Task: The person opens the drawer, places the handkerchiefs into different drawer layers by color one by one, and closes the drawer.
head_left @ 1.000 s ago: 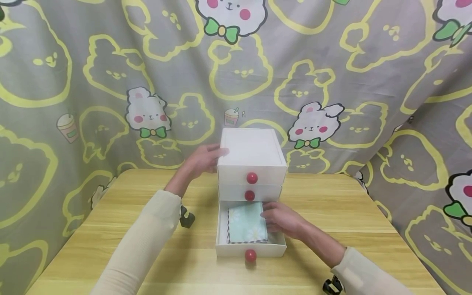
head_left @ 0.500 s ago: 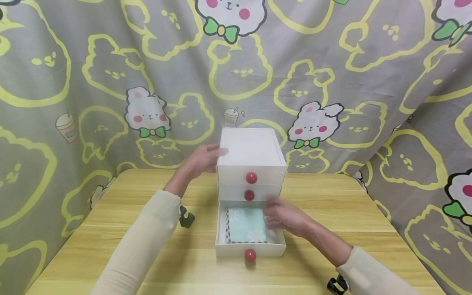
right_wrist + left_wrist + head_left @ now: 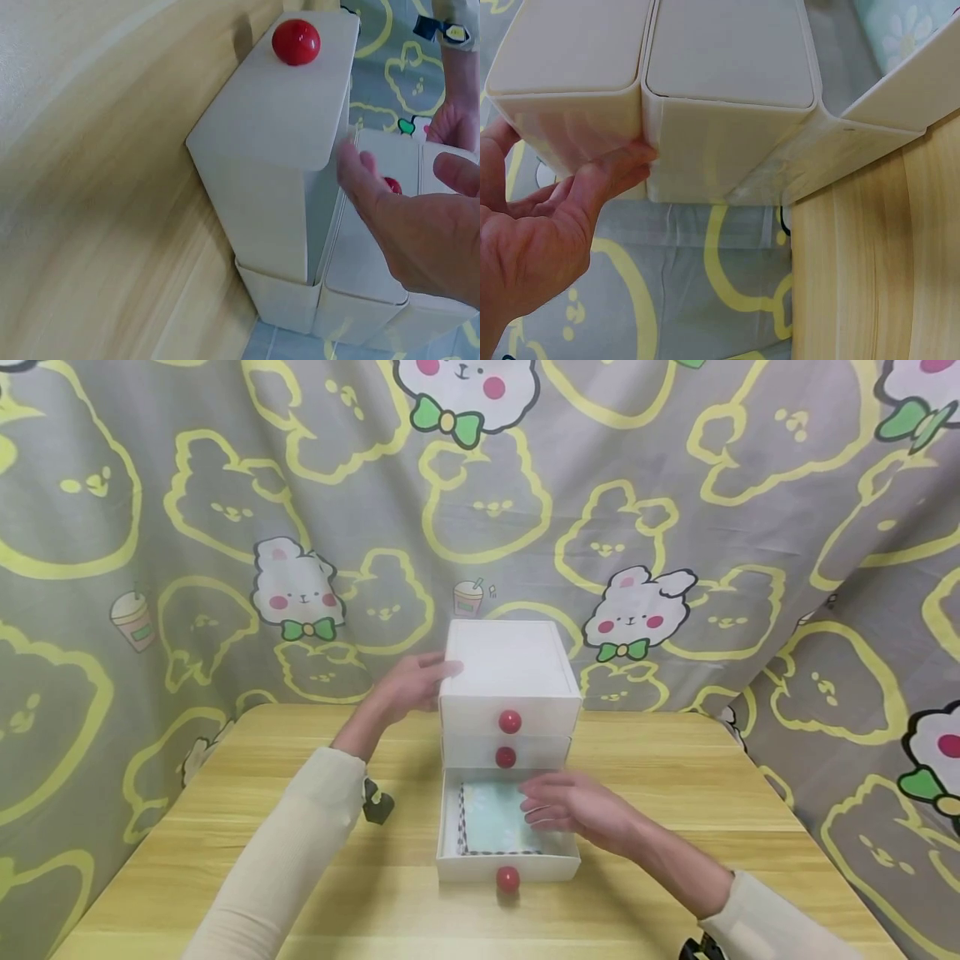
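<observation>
A white three-drawer unit (image 3: pixel 507 658) with red knobs stands on the table, its bottom drawer (image 3: pixel 472 869) pulled out. Inside that drawer lies a folded mint-green cloth (image 3: pixel 489 822) with daisies and a checked edge. My left hand (image 3: pixel 408 685) rests against the unit's upper left side, one digit over the top edge and the other fingers along the side wall (image 3: pixel 585 124). Over the right part of the drawer hovers my right hand (image 3: pixel 588 810), its fingers extended above the cloth and covering part of it. In the right wrist view the thumb stands apart from the fingers (image 3: pixel 360 172).
The upper two drawers, with knobs (image 3: pixel 510 721), sit pushed in. Under the unit is a wood-grain table (image 3: pixel 360 893). A grey curtain (image 3: pixel 375 485) printed with yellow outlines and white rabbits hangs behind and at both sides. Black wrist cameras (image 3: pixel 378 802) sit beside the sleeves.
My right hand has lifted from the cloth's right edge and turned, its fingers now spread a little further left over it. The cloth settles flatter. My left hand stays put.
</observation>
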A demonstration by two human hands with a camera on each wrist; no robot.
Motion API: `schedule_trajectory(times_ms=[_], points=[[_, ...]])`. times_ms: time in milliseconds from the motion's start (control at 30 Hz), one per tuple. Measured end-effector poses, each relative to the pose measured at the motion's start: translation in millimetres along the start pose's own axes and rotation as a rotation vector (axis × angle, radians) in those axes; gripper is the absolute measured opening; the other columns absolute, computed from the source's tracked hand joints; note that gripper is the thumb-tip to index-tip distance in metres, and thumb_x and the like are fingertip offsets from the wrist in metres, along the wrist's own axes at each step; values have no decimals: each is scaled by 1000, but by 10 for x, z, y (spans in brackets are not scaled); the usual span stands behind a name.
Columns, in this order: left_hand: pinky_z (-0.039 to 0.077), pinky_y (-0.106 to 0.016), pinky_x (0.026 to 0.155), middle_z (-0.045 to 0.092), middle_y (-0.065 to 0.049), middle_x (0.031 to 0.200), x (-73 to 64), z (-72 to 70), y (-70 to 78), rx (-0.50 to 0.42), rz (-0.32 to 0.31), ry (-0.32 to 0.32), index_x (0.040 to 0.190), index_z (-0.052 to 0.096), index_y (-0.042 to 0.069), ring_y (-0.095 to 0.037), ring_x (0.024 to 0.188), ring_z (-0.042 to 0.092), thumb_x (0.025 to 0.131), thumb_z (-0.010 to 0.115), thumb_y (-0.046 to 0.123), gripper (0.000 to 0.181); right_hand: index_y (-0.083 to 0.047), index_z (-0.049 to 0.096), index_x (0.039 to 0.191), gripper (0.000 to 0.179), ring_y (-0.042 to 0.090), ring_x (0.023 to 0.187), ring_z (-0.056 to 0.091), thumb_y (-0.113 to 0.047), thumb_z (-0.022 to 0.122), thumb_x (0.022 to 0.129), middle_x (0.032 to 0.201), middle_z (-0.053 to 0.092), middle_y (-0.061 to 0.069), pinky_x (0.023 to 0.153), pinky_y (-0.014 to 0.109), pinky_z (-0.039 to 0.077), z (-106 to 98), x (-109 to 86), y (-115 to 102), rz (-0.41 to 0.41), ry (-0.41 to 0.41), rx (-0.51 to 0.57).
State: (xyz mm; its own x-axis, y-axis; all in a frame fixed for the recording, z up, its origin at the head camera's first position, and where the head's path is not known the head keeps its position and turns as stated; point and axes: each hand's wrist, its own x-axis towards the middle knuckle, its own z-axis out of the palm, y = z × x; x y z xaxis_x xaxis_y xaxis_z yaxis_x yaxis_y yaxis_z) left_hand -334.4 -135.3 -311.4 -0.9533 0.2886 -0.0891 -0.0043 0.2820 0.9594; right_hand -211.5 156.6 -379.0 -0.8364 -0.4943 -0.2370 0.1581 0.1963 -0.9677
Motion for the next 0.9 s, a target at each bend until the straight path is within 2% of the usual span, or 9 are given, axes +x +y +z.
schedule_trajectory(times_ms=[167,367,533,667,900], points=[[55,-49,104,58,-17,145,6,1,-2,-4,-1,3,158,38,17,-35,133,56,98,65,45,71,10,57,132,46,36,113,66,-25,56,102,121,66,24,100,43,58,87,-75,-21,8,-90,9],[55,-49,104,59,-17,144,9,3,1,2,-4,7,158,38,17,-35,133,57,98,65,45,71,12,66,119,38,28,96,74,-20,59,99,109,73,25,90,41,63,229,-176,23,79,-197,44],[56,-48,103,59,-17,144,11,-7,-1,2,-7,14,158,37,17,-34,133,57,98,65,45,72,14,69,112,36,20,82,74,-18,62,97,100,75,23,81,39,65,312,-227,148,149,-288,6],[56,-48,103,60,-16,143,18,-7,-9,1,-6,16,158,38,16,-34,132,57,97,65,45,72,15,68,110,38,18,76,72,-21,60,99,92,76,21,77,38,66,329,-240,249,198,-328,-12],[56,-48,103,60,-16,143,14,1,-12,-5,-6,7,158,37,16,-33,132,58,98,65,45,73,12,61,117,47,19,78,73,-33,56,104,96,74,21,80,40,65,346,-235,356,257,-354,40]])
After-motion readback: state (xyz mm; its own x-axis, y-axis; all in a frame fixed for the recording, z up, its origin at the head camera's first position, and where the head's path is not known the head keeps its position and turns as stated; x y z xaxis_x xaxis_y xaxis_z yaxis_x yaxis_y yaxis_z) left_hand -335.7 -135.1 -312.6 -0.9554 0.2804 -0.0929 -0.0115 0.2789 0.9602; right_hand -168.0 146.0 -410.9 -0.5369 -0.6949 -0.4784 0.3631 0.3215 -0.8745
